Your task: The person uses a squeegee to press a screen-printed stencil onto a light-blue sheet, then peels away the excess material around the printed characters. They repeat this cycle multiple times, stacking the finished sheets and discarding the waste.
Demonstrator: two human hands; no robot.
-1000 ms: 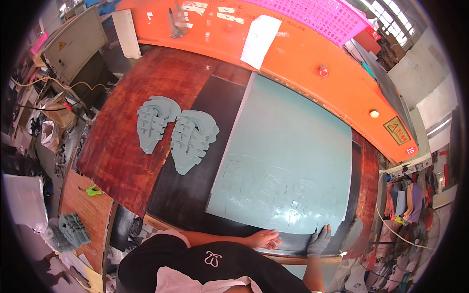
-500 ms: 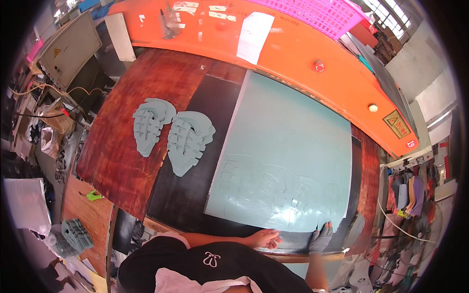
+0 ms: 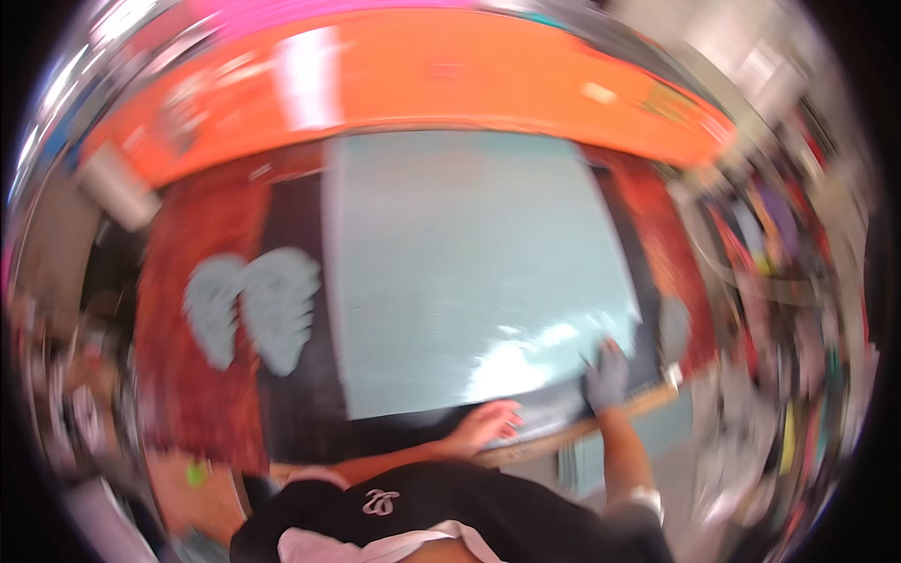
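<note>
A large pale blue-green sheet (image 3: 469,253) lies on the black board (image 3: 293,206) of the workbench, its front part glossy with reflected light. My right hand (image 3: 608,380), in a grey glove, rests at the sheet's front right edge with fingers stretched out over it. My bare left hand (image 3: 486,427) is just in front of the sheet's near edge, fingers loosely bent and apart, holding nothing visible. Off to the left sit two stacks of cut blue-green pieces (image 3: 280,310) with notched sides, side by side. Motion blur smears fine detail.
A wide orange machine beam (image 3: 404,75) spans the back of the bench, with a white paper (image 3: 310,80) on it. Reddish-brown boards (image 3: 202,403) flank the black one. Hanging coloured pieces (image 3: 774,225) crowd the right side, beyond the bench.
The whole view has swung to the right, so the sheet and stacks appear farther left. My right hand has moved farther onto the sheet's corner; the left stays near its front edge.
</note>
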